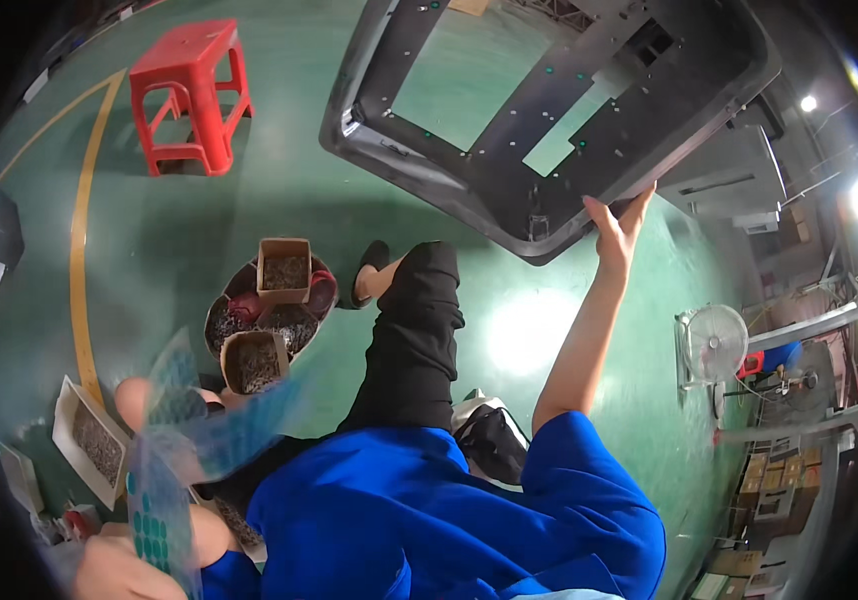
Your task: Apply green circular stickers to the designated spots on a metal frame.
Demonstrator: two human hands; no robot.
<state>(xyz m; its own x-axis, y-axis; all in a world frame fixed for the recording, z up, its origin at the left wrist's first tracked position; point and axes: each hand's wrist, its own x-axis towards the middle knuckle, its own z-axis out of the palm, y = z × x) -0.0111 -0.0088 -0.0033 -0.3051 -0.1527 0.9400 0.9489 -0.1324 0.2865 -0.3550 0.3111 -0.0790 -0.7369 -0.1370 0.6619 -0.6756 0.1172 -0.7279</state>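
Watching remotely, I see the black rectangular plastic frame [534, 105] upper right, the transparent green-oval sheet [154, 525] lower left. My right hand [615, 235], fingers parted, grips the frame's rim, probably for balance; how closed my left hand [119, 570] is, I cannot tell.

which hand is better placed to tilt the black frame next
Likely the right: the right hand supports the black frame at its near edge, thumb and fingers against it. The left hand is low at far left, apparently holding the dotted sheet.
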